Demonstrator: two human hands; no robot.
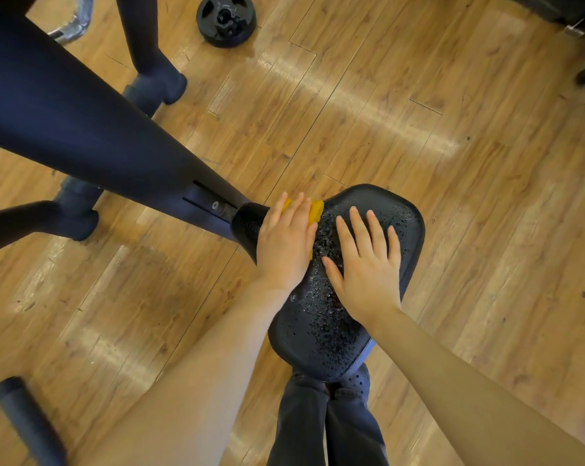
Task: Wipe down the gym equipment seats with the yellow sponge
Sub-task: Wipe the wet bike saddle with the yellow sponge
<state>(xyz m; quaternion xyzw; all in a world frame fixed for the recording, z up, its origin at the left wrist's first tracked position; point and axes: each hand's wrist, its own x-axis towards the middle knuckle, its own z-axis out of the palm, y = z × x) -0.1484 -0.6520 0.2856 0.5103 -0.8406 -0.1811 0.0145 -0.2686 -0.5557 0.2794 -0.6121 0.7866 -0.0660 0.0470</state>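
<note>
A black textured bike seat (403, 230) fills the middle of the head view, its narrow nose pointing left toward the frame. Wet droplets glisten on its surface. My left hand (284, 243) lies flat on the yellow sponge (317, 211) and presses it onto the seat near the nose; only the sponge's far and right edges show past my fingers. My right hand (365, 264) rests flat on the seat's wide part, fingers straight and spread, holding nothing.
The bike's dark frame tube (82, 129) runs from upper left to the seat. Its feet (163, 89) stand on the wooden floor. A black weight plate (226, 20) lies at the top. A black handle (25, 418) juts in at lower left. My trouser legs (328, 425) are below the seat.
</note>
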